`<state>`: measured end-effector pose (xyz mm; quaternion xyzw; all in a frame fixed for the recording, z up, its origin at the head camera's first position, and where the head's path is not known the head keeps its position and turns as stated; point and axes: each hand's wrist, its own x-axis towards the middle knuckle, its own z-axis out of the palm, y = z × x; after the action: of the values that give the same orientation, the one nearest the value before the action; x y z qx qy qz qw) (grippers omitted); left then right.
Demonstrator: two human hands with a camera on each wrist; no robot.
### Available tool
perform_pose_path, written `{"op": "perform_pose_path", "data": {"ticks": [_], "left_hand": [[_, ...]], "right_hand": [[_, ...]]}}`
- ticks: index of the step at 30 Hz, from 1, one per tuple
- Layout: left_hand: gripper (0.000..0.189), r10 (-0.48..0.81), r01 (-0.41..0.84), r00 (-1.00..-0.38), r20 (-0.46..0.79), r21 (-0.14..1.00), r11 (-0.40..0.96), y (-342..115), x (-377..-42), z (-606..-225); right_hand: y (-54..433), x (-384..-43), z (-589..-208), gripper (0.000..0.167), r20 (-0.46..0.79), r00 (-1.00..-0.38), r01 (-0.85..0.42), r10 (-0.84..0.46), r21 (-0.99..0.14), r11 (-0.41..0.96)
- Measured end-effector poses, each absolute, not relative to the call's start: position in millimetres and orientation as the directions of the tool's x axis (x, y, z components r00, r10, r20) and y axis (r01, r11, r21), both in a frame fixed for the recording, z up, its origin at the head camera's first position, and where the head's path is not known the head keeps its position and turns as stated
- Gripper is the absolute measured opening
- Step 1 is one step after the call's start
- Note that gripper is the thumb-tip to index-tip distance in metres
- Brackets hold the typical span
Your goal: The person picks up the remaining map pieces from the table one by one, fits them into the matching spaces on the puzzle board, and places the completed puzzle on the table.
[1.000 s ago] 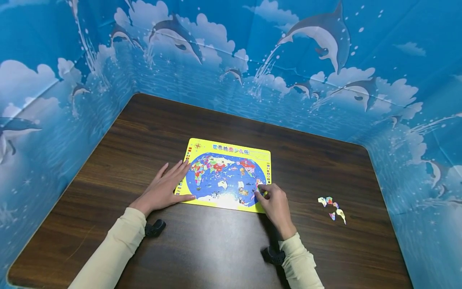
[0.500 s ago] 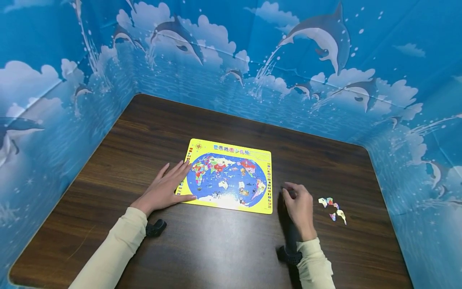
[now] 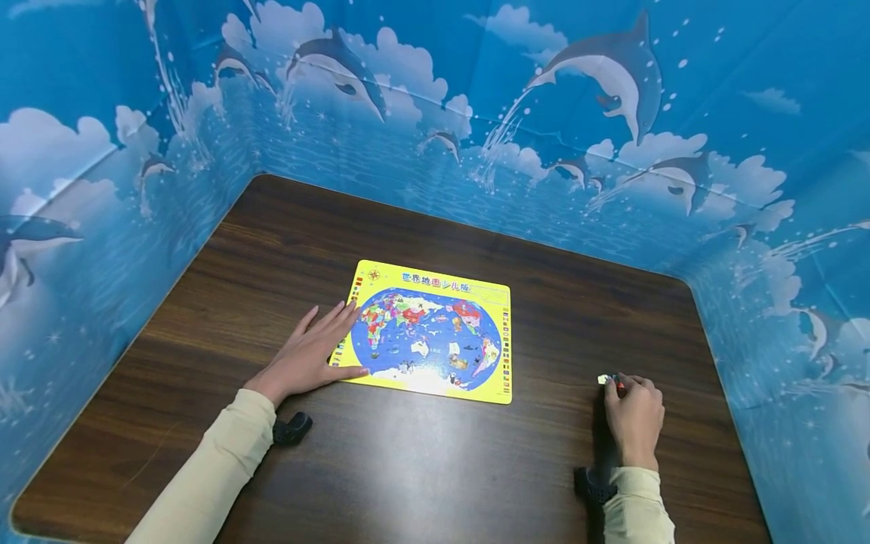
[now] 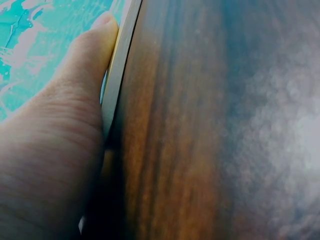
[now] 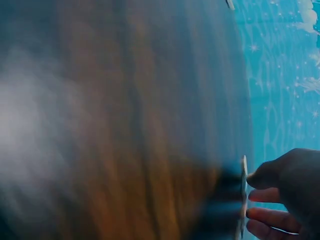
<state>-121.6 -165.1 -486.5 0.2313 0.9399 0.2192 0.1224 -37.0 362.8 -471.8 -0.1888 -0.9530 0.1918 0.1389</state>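
Left hand (image 3: pixel 313 357) at left of centre, fingers spread and straight, lying over the left border of the puzzle board (image 3: pixel 435 329); its thumb rests along the lower edge. A pale sleeve (image 3: pixel 204 465) and a black wrist device (image 3: pixel 292 429) adjoin it at lower left. At the centre of the frame, the yellow-bordered board, printed with a world map, lies flat on the dark wood table (image 3: pixel 414 461). Farther right, well apart from the board, a small pale piece (image 3: pixel 603 379) shows just beside the fingertips of the right hand (image 3: pixel 637 418). This hand has narrowed, bent fingers around a red piece (image 3: pixel 620 386); whether it grips that piece cannot be told. Across the upper frame hangs a blue dolphin backdrop (image 3: pixel 401 155).
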Motion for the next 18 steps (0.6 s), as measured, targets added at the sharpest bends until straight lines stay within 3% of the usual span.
{"op": "perform_pose_path", "data": {"ticks": [8,18], "left_hand": [[0.113,0.488,0.384,-0.864,-0.125,0.465,0.798,-165,-122,-486],[0.113,0.489,0.381,-0.863,-0.123,0.476,0.792,-165,-121,-484]], "right_hand": [[356,-40,-474,0.026,0.201,-0.896,0.269,0.395,-0.461,0.845],[362,-40,-458,0.044,-0.005,-0.940,0.295,0.341,-0.514,0.806]]}}
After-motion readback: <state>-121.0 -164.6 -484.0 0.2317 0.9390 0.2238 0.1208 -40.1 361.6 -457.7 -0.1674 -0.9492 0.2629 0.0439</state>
